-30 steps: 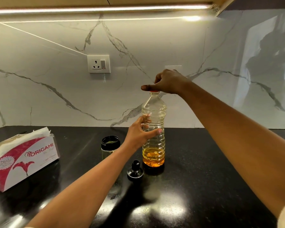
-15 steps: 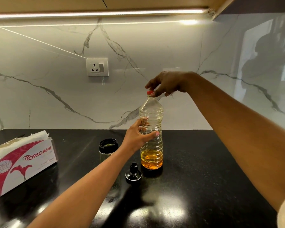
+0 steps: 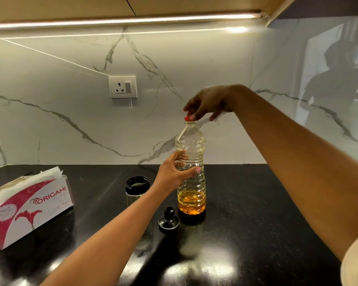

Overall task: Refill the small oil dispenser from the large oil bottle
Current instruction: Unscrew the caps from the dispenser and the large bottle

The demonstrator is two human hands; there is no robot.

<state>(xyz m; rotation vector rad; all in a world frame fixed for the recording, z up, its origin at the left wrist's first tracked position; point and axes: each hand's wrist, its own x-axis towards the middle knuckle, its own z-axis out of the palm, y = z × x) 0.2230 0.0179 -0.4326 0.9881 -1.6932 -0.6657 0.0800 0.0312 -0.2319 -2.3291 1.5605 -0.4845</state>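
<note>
Now we uncap: our left hand (image 3: 172, 172) grips the large oil bottle (image 3: 191, 159) near the back edge of the worktop (image 3: 256, 203), and our right hand (image 3: 207, 104) pinches its red cap (image 3: 187, 118). Next, probably, a steady pour into the open small oil dispenser (image 3: 137, 187) beside it.

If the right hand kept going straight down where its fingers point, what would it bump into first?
The red cap of the large oil bottle. The right hand is right at it and seems to be pinching it. The left hand grips the bottle lower down.
</note>
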